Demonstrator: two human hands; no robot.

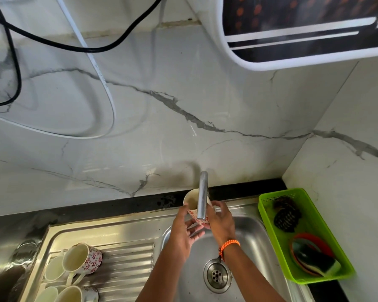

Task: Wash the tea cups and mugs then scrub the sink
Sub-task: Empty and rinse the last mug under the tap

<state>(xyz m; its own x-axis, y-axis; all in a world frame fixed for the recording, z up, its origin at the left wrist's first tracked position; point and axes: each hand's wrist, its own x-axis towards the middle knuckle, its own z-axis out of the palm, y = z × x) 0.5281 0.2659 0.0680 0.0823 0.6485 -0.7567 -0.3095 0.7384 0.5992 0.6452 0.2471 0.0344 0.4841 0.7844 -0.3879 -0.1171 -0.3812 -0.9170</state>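
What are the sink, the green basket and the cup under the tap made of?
Sink: probably stainless steel, brushed grey with bright reflections. Basket: looks like plastic, glossy lime green with perforated walls. Cup: seemingly glazed ceramic, cream inside, red flower print outside.

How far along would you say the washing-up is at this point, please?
Done, seemingly: four cups lie on the draining board. In hand: both hands, left hand and right hand, hold one patterned cup under the tap. Left: scrubbing the sink; the sponge sits in the green basket.
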